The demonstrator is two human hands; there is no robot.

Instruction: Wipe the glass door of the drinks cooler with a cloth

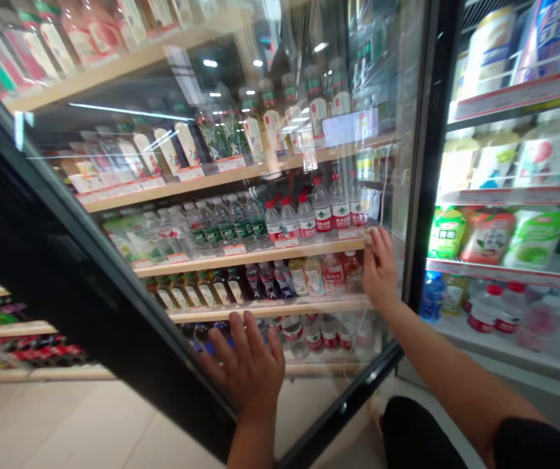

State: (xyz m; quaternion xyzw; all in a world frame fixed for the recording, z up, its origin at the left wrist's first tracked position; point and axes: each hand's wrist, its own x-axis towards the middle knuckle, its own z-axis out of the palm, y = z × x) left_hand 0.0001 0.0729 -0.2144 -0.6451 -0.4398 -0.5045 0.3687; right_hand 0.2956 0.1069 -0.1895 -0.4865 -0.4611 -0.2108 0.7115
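Observation:
A black-framed glass door (309,273) stands swung open in front of me, with drink shelves showing through its pane. My right hand (381,270) is closed on a small pale crumpled cloth (369,236) and presses it to the glass, near the door's right side. Most of the cloth is hidden by the fingers. My left hand (253,361) lies with fingers stretched out by the lower left of the pane, against or very close to the glass beside the thick black frame (113,280).
Right of the door is a lit cooler with a shelf edge (509,273) carrying bottles and pouches. Beyond the glass, a wooden shelf (250,253) bears rows of water bottles (323,207). Pale floor tiles (79,423) lie below, and my knee (416,433) is at the bottom.

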